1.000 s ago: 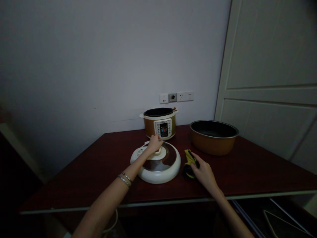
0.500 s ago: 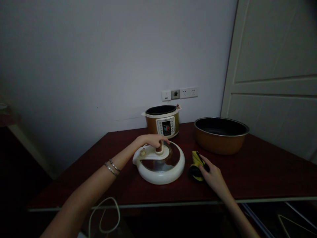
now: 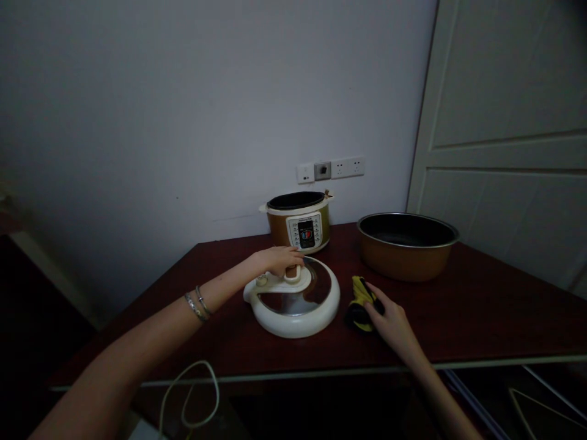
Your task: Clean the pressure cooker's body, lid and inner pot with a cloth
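A white pressure cooker lid (image 3: 298, 322) with a shiny brown-silver top lies on the dark red table (image 3: 220, 342). My left hand (image 3: 279, 260) is on the lid's handle, its fingers curled over the far side of the grip. To the right of the lid, my right hand (image 3: 387, 315) is closed round a yellow and black cloth (image 3: 361, 302), bunched up against the tabletop. Behind the lid stands the cooker body (image 3: 298, 220), gold and white with a control panel and an uncovered dark inside.
A large oval pot (image 3: 406, 256), brown outside and black inside, stands at the right rear. Wall sockets (image 3: 347, 167) sit above the cooker. A white cable (image 3: 215, 391) loops below the table's front edge. A panelled door (image 3: 504, 122) is on the right.
The view has shifted slightly, moving everything a little up and left. My left hand's fingers have drawn a bit further round the lid handle. The right hand still holds the cloth.
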Demonstrator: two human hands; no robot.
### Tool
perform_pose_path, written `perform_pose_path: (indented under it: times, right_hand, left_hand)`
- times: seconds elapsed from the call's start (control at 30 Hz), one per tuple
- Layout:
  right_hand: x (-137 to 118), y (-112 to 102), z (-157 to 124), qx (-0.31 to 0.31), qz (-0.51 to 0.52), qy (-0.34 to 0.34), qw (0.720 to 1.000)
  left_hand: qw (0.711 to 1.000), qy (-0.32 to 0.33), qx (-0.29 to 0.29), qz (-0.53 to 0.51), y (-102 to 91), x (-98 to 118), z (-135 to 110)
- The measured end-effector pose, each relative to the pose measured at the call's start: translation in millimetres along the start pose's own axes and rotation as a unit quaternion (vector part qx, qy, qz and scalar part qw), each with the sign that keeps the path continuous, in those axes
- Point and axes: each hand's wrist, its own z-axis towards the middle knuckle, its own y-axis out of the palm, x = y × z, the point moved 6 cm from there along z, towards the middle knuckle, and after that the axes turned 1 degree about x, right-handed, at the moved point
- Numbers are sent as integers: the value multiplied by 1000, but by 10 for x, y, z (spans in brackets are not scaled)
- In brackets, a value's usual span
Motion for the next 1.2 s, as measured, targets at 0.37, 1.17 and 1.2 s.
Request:
perform_pose_path:
  times: [0.37,1.17,1.2]
  right_hand:
    - [-100,-9,-30,4,-23,-14,1000]
    - [-19,-3,-4,21,11,-12,1000]
    - [-13,3,1,17,10,-8,1000]
  left_hand:
    - [998,48,-23,-42,-46,80,-65]
    - [982,-25,-121,143,-145,-40,-35]
    - [982,-28,-126,139,-127,-65,-29]
